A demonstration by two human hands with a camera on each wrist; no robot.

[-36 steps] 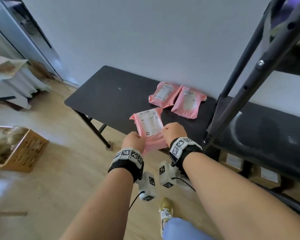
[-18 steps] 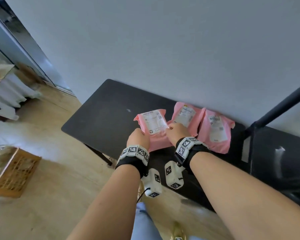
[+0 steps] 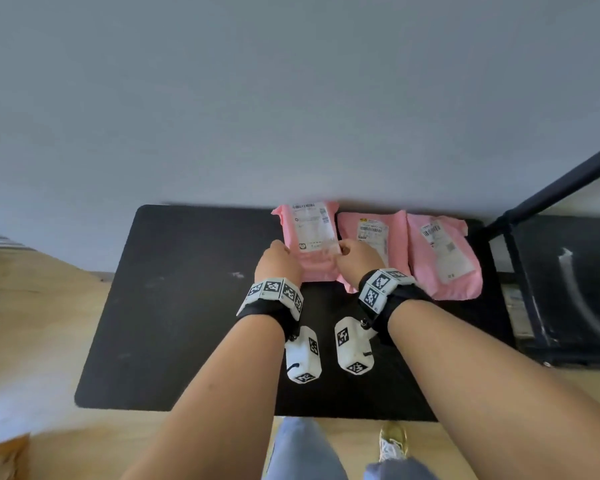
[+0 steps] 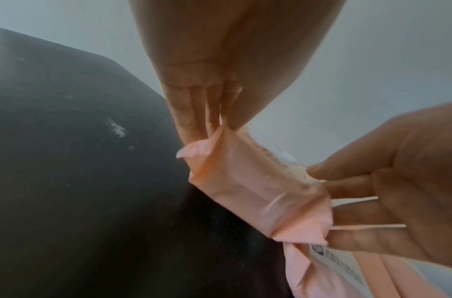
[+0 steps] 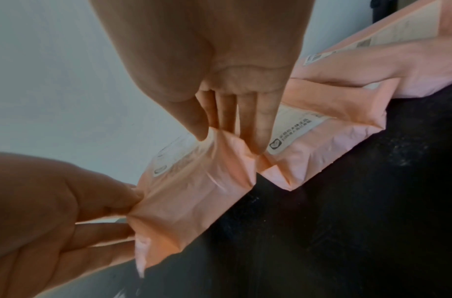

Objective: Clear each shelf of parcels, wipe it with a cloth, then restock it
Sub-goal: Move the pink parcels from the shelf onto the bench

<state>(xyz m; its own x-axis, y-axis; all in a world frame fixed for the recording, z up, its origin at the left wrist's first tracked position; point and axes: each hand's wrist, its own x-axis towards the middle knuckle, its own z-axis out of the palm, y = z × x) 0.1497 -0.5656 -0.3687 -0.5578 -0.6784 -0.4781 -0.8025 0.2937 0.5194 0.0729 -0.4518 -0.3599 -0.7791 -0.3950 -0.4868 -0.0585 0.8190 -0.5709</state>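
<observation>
Three pink parcels with white labels lie in a row along the back of the black table (image 3: pixel 187 323), against the wall. Both hands hold the leftmost pink parcel (image 3: pixel 310 237) by its near end. My left hand (image 3: pixel 278 258) pinches the parcel's left corner (image 4: pixel 207 145) between thumb and fingers. My right hand (image 3: pixel 355 259) pinches its right corner (image 5: pixel 235 145). The middle parcel (image 3: pixel 374 230) lies partly under my right hand, and the right parcel (image 3: pixel 444 258) lies beside it. The held parcel (image 5: pixel 194 193) sits just above or on the tabletop; I cannot tell which.
A black metal shelf rack (image 3: pixel 561 278) stands to the right of the table, with a slanted post (image 3: pixel 551 192) rising from it. The grey wall (image 3: pixel 291 98) is right behind the parcels. Wooden floor (image 3: pixel 32 323) lies left of the table, and my shoe (image 3: pixel 392 441) below.
Both hands carried the pink parcel from the table's front edge to the back by the wall, left of the other two parcels. The view swung down and left, away from the rack.
</observation>
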